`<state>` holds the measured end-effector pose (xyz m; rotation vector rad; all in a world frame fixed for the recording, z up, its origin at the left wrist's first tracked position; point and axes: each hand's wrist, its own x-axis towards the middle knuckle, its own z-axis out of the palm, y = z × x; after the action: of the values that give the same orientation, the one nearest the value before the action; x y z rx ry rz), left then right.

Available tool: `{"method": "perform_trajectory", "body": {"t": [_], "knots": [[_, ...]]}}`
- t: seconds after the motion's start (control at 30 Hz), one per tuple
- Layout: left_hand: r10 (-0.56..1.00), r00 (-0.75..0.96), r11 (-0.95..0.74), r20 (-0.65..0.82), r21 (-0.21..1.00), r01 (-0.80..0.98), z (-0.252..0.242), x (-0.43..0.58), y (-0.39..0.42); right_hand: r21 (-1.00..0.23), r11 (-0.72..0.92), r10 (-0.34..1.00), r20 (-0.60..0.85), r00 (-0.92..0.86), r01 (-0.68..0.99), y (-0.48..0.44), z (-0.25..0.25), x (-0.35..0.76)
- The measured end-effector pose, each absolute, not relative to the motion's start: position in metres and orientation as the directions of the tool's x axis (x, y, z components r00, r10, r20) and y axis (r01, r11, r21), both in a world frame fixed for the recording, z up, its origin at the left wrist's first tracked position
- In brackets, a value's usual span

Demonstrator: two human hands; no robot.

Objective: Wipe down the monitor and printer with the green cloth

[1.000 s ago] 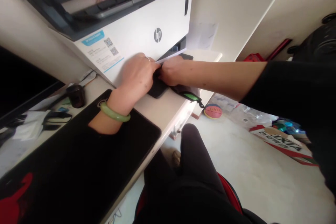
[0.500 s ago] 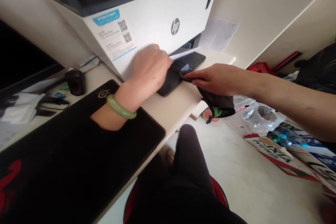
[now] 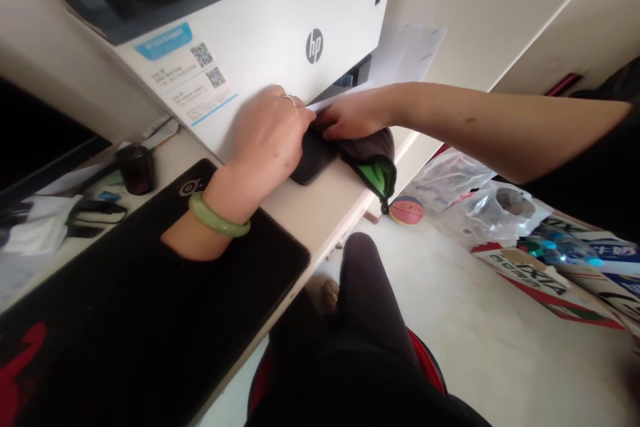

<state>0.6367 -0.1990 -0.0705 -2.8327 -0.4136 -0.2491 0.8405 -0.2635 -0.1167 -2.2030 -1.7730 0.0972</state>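
My left hand [image 3: 273,137], with a ring and a green bangle at the wrist, is closed at the lower front of the white HP printer [image 3: 270,33]. Its fingertips pinch a thin white sheet-like edge [image 3: 320,104], raised above the printer's black tray [image 3: 313,157]. My right hand [image 3: 356,113] reaches over the tray, its fingers under or against that white edge. Bunched beneath its palm is a grey cloth with a green underside [image 3: 379,173], hanging toward the desk edge. The right fingertips are partly hidden.
A black mouse pad [image 3: 165,307] covers the desk at left, with a dark mouse-shaped object [image 3: 135,169] behind it. Papers [image 3: 413,50] lean beside the printer. On the floor are a small ball [image 3: 406,210], plastic bags [image 3: 500,207] and an open carton [image 3: 540,280] with bottles.
My right hand has moved left and inward with the cloth, from the tray's front edge to under the white edge. The left hand keeps its pinch. The view has shifted slightly.
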Motion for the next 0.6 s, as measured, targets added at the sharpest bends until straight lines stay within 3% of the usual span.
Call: {"method": "perform_trajectory", "body": {"t": [0.03,0.1,0.2,0.37,0.47,0.6], "knots": [[0.265,0.944,-0.923,0.196,-0.230,0.307,-0.070,0.637,-0.200,-0.299,-0.223,0.973,-0.005,0.232,0.928,-0.272,-0.106,0.837],[0.281,0.944,-0.921,0.173,-0.229,0.316,-0.069,0.637,-0.202,-0.318,-0.320,0.947,-0.146,0.287,0.893,-0.288,-0.090,0.834],[0.284,0.946,-0.918,0.155,-0.240,0.315,-0.067,0.637,-0.204,-0.270,-0.381,0.924,-0.153,0.352,0.884,-0.296,-0.084,0.835],[0.287,0.945,-0.925,0.158,-0.209,0.316,-0.069,0.637,-0.203,-0.208,-0.313,0.946,-0.159,0.284,0.927,-0.275,-0.094,0.841],[0.246,0.944,-0.945,0.219,-0.165,0.284,-0.073,0.637,-0.199,-0.319,-0.358,0.928,-0.224,0.298,0.877,-0.276,-0.093,0.845],[0.209,0.942,-0.959,0.263,-0.134,0.251,-0.076,0.637,-0.196,-0.623,-0.388,0.920,-0.221,0.323,0.679,-0.298,-0.097,0.854]]}}
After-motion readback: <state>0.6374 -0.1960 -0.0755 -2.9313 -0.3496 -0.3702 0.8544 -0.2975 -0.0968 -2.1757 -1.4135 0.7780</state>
